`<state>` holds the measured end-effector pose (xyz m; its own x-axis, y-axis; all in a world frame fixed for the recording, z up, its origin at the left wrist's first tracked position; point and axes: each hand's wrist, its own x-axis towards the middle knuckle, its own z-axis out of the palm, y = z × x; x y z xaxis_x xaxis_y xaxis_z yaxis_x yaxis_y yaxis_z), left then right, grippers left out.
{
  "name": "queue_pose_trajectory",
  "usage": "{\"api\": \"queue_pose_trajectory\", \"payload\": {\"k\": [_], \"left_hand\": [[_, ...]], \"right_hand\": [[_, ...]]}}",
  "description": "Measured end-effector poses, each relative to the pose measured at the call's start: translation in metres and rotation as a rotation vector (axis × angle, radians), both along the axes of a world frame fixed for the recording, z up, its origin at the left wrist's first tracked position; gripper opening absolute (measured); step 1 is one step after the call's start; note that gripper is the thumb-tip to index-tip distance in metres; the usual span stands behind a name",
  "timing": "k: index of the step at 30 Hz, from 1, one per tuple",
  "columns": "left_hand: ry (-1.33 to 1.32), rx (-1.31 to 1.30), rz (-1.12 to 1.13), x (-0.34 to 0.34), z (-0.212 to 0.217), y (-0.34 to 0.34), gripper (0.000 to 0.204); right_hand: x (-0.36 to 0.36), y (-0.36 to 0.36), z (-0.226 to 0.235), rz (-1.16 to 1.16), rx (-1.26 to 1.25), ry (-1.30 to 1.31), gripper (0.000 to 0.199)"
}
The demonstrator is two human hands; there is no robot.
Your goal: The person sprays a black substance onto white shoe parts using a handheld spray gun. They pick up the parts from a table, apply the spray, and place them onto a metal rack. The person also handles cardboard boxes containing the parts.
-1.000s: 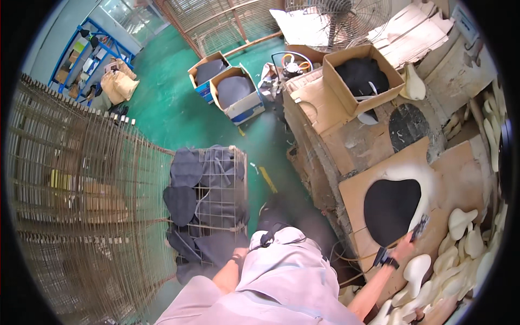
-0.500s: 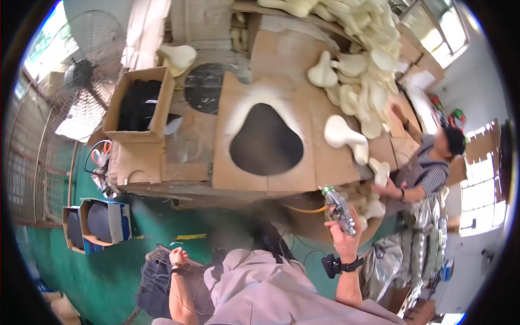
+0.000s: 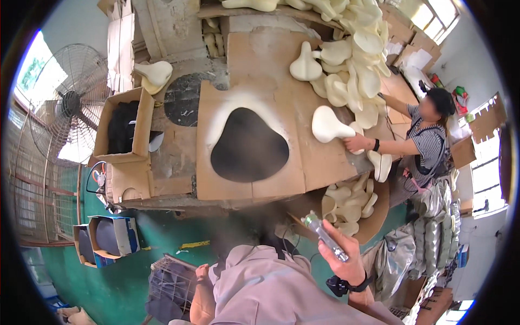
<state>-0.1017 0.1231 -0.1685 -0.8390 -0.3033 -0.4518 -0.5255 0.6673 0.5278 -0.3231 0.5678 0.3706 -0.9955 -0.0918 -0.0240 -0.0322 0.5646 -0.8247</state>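
Observation:
My right hand [image 3: 348, 255] is wrapped round a metal spray gun [image 3: 328, 238] with a green part at its front, held in front of the table's near edge. On the cardboard sheet [image 3: 208, 181] lies a black, rounded-triangular piece [image 3: 249, 145], flat, with pale spray residue around its upper edges. The spray gun is apart from that piece. My left hand [image 3: 202, 271] hangs low beside my body, near a wire basket [image 3: 172, 284] holding dark material. Its fingers look curled in, with nothing seen in them.
Pale saddle-shaped foam pieces [image 3: 352, 70] are heaped at the far right; more fill a carton [image 3: 374, 225] below. A co-worker's hand [image 3: 358, 142] touches a foam piece [image 3: 329, 124]. An open box [image 3: 142, 130] of black material stands left, near a large fan [image 3: 70, 103].
My right hand and the spray gun have moved lower and nearer my body. My left hand is closer to my side. The co-worker's hand has reached over the table to a foam piece.

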Motion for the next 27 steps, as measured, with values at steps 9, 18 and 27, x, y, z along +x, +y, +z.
{"api": "queue_pose_trajectory", "payload": {"k": [9,18,27], "left_hand": [[-0.182,0.463,0.594,-0.062,0.093,0.038,0.042],[-0.25,0.657,0.76,-0.111,0.083,0.024,0.026],[-0.304,0.735,0.805,-0.088,0.078,0.032,0.03]], "right_hand": [[-0.013,0.026,0.011,-0.074,-0.002,0.143,0.051],[0.015,0.043,0.005,-0.006,0.012,-0.028,0.055],[-0.009,0.028,0.012,-0.078,0.045,0.107,0.054]]}}
